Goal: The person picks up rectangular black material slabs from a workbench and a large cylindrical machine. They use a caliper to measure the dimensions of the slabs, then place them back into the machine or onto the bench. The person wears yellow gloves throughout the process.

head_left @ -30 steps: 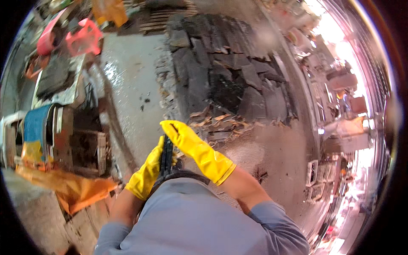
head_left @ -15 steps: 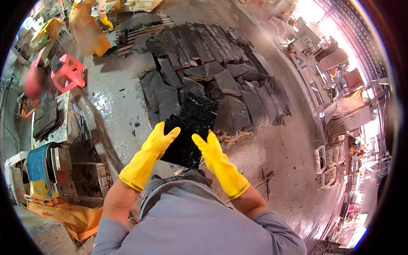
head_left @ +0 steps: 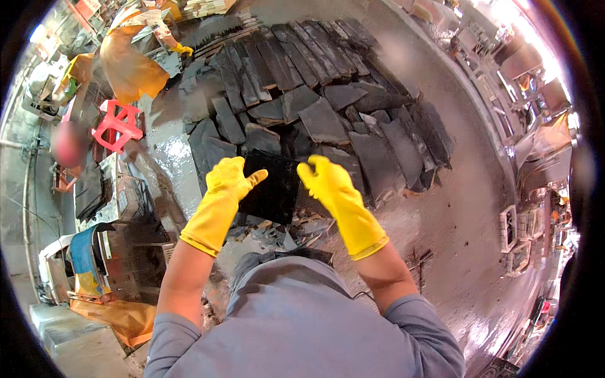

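A dark, flat stone slab (head_left: 270, 192), squarish and nearly black, is between my two hands in front of me. My left hand (head_left: 228, 179), in a long yellow rubber glove, is closed at its left edge with the thumb over the face. At the opposite edge is my right hand (head_left: 331, 183), gloved the same way, its thumb by the upper right corner. Fingers under the slab are hidden. The slab covers the near side of a broad spread of dark stone pieces (head_left: 321, 120), some long strips, others irregular plates.
Broken stone chips (head_left: 261, 238) lie close to my body. To the left stand a red plastic stool (head_left: 118, 126) and a machine with a blue cover (head_left: 83, 255). Far left, a person's yellow-gloved hand (head_left: 183, 48) shows. Plastic crates (head_left: 508, 228) line the right; the floor (head_left: 435, 217) looks wet.
Both hands and the slab have moved forward, away from my body, over the near stone pieces. The chips near me have come into view. The whole view has shifted slightly.
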Tool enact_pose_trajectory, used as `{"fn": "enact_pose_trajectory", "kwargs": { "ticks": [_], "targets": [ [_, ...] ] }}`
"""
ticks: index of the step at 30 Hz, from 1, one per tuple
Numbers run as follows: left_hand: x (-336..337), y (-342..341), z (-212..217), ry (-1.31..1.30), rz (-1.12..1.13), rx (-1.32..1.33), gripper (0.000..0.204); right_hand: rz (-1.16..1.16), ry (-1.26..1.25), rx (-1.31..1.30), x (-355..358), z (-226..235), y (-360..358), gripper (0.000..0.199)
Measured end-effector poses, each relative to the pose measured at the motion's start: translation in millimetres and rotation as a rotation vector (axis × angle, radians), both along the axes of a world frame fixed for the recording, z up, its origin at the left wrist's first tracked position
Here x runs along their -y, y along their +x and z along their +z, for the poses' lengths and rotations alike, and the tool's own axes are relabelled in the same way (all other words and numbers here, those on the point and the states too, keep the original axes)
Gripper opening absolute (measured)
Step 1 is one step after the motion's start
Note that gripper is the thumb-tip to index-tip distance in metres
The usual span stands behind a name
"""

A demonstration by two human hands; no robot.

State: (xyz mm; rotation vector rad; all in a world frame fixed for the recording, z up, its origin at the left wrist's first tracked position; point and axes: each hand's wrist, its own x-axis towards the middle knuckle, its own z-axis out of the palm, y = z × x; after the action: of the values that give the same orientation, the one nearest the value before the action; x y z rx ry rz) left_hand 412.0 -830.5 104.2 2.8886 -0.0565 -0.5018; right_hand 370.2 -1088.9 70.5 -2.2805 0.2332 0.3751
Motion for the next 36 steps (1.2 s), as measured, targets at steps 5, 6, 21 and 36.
{"fn": "enact_pose_trajectory", "kwargs": {
  "ticks": [5, 6, 21, 36],
  "targets": [
    [-22.0, 6.9, -20.2, -0.197, 0.162, -0.024, 0.092, -0.026, 0.566, -0.283, 41.5, -1.9, -13.8, 0.062],
    [-36.0, 2.8, -46.7, -0.361, 0.209, -0.060, 0.091, 0.042, 0.775, -0.444, 44.4, -16.4, -21.4, 0.062],
    [-42.5, -63.2, -98.8, -1.056, 0.746, 0.371, 0.080, 0.645, 0.568, -0.944, 14.7, -96.7, -31.2, 0.051],
    [85.8, -793.0, -271.1, -0.711, 1.708, 0.379, 0.048, 1.344, 0.145, -0.785, -198.8, -15.7, -301.8, 0.066]
  ]
}}
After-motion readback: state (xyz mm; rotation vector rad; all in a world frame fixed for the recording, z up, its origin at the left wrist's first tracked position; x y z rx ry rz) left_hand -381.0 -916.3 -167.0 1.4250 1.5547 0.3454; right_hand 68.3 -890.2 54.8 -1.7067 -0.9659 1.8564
